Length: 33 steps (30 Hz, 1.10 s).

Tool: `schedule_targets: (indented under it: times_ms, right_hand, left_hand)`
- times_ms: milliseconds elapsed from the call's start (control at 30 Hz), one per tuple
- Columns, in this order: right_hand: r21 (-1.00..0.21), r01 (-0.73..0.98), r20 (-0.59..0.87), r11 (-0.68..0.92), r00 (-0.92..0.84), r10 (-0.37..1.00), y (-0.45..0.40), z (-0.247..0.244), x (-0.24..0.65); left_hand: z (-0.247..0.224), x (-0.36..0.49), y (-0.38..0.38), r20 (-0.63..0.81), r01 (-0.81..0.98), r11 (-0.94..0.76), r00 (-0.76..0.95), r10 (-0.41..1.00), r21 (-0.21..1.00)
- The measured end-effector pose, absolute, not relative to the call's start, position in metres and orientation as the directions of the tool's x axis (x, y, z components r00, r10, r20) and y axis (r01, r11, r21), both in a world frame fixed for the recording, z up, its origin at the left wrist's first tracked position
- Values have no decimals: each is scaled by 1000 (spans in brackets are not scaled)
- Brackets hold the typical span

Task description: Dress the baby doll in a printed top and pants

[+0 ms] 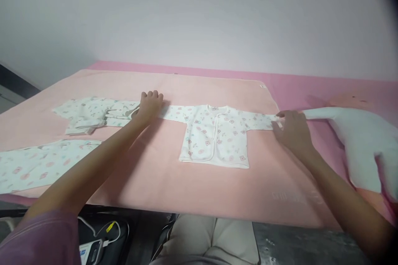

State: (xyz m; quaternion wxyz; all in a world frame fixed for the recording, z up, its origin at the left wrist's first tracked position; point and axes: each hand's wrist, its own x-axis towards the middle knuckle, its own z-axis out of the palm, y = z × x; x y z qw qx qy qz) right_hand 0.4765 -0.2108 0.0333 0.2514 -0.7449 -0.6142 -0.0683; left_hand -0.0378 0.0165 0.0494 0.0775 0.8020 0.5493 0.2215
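Smooth and pale grey, the wall point(217, 16) is rising behind a soft, peach-pink blanket point(211, 194), which is lying over a brighter pink sheet point(298, 91). On the blanket, between the two hands, a small white shirt point(202, 136) is lying flat with its long sleeves stretching straight out sideways. Its thin, knit-looking cloth is showing little pink and reddish animal prints with fainter motifs among them; a narrow white border is running down the front opening and curving into the hem, and a tiny label is showing inside the round neck. At one sleeve end the left hand point(151, 105) is resting with its fingers curling loosely; whether it is gripping the cloth, I cannot tell. At the other cuff the right hand point(294, 128) is bending its fingers, its thumb standing apart from them at the sleeve's edge; whether it is pinching, I cannot tell either. Just beyond it, a plump, smooth doll point(360, 145) in white is lying with one arm reaching toward that hand. Near the left arm, folded printed clothes point(90, 112) are forming a layered, creased heap, and flatter printed cloth point(40, 167) is spreading nearer the table edge.
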Motion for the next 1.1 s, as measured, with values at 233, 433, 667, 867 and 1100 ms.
schedule_targets:
  times_ms: [233, 433, 667, 867, 1100]
  right_hand:
    - [-416, 846, 106, 333, -319, 942, -256, 55, 330]
    - [-212, 869, 6, 448, -457, 889, -248, 38, 296]
    - [-283, 858, 146, 429, -403, 903, -260, 46, 299]
    - [-528, 847, 358, 59, 160, 920, -295, 49, 383]
    - [-459, 886, 437, -63, 287, 852, -340, 2, 454]
  left_hand:
    - [47, 59, -23, 295, 741, -594, 519, 802, 313]
    - [31, 162, -52, 73, 683, -543, 588, 805, 489]
    - [42, 176, -32, -103, 743, -361, 497, 862, 563]
    - [58, 223, -40, 2, 586, -367, 530, 848, 723]
    - [21, 241, -76, 336, 592, -667, 579, 743, 453]
